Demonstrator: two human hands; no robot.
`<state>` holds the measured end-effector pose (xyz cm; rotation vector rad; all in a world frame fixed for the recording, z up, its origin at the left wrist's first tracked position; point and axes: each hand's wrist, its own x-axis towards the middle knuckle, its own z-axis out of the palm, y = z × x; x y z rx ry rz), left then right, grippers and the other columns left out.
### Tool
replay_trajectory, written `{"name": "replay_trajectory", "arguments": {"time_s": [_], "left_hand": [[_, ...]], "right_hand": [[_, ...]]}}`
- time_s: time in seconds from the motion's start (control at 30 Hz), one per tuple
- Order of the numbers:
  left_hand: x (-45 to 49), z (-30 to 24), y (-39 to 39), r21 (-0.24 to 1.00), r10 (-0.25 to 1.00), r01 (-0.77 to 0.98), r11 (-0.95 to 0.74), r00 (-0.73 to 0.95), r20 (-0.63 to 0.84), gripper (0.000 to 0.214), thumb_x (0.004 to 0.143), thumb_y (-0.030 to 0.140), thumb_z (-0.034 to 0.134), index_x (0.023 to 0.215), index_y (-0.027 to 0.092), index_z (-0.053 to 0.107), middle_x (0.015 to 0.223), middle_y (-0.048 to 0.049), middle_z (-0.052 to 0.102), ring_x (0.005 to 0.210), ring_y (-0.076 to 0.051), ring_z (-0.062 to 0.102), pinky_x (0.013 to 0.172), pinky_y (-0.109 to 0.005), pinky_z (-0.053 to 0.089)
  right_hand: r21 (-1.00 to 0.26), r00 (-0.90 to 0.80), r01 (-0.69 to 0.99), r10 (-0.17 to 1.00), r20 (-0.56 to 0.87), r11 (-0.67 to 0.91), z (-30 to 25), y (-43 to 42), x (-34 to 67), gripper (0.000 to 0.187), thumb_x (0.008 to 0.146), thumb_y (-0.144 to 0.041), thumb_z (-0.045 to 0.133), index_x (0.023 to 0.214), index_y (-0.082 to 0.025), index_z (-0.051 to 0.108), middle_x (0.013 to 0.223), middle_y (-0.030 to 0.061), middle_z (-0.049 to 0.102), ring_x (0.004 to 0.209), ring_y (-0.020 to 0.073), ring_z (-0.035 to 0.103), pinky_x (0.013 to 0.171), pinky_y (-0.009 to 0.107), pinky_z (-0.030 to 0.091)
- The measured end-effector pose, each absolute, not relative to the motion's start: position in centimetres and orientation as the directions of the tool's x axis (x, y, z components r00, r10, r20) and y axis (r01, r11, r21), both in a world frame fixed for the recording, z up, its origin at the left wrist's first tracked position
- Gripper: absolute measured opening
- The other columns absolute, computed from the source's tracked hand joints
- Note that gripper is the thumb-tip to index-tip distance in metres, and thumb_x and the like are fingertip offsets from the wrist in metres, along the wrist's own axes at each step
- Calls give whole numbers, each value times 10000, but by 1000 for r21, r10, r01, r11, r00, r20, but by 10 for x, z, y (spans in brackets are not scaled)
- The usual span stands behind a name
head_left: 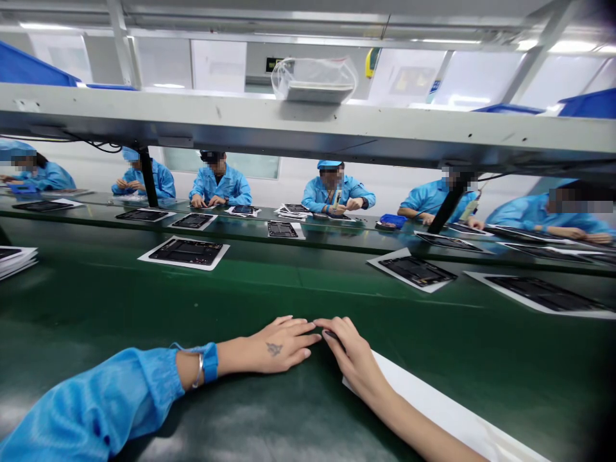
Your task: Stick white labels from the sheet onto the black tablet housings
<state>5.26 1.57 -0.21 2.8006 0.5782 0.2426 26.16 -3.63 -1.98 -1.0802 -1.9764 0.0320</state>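
My left hand (286,345) lies flat on the green work surface (231,417), its fingers stretched out to the right and nothing visible in it. A blue band and a silver bracelet circle that wrist. Fingertip to fingertip beside it, my right hand (350,351) is curled, thumb and fingers close together. Something small and dark (331,334) shows between its thumb and index finger; its kind cannot be made out. Under my right forearm is a white sheet (433,404), partly covered by the arm.
Beyond my hands, dark flat device panels with open inner parts, such as one panel (187,251) and another (418,268), lie on white sheets. A paper stack (17,262) is at left. Several co-workers in blue sit opposite. A shelf (216,119) crosses overhead, bearing a plastic bag (315,78).
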Motion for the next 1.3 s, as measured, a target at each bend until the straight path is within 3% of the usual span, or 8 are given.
{"name": "replay_trajectory", "arguments": {"time_s": [0.4, 0.77, 1.3], "left_hand": [[54, -7, 18, 276, 398, 354, -894, 909, 125, 429, 1048, 303, 362, 1456, 189, 430, 1524, -112, 440, 1466, -255, 308, 1202, -510, 241], [54, -1, 16, 284, 412, 369, -885, 904, 110, 431, 1047, 290, 370, 1461, 183, 423, 1560, -95, 389, 1459, -260, 316, 1205, -494, 238], [52, -6, 17, 292, 399, 340, -894, 901, 172, 446, 1039, 304, 365, 1477, 234, 417, 1536, -94, 429, 1443, -269, 353, 1205, -490, 243]], "right_hand": [[-431, -202, 704, 741, 641, 565, -20, -37, 258, 297, 989, -202, 392, 1212, -248, 583, 863, 63, 632, 811, 231, 586, 729, 369, 517], [-439, -213, 717, 769, 603, 542, -19, -39, 262, 192, 980, -198, 417, 953, -239, 602, 842, 47, 665, 794, 218, 611, 703, 345, 503], [-458, -164, 708, 755, 634, 538, -18, -37, 262, 198, 997, -260, 416, 918, -240, 597, 811, 42, 664, 762, 207, 633, 677, 315, 519]]}}
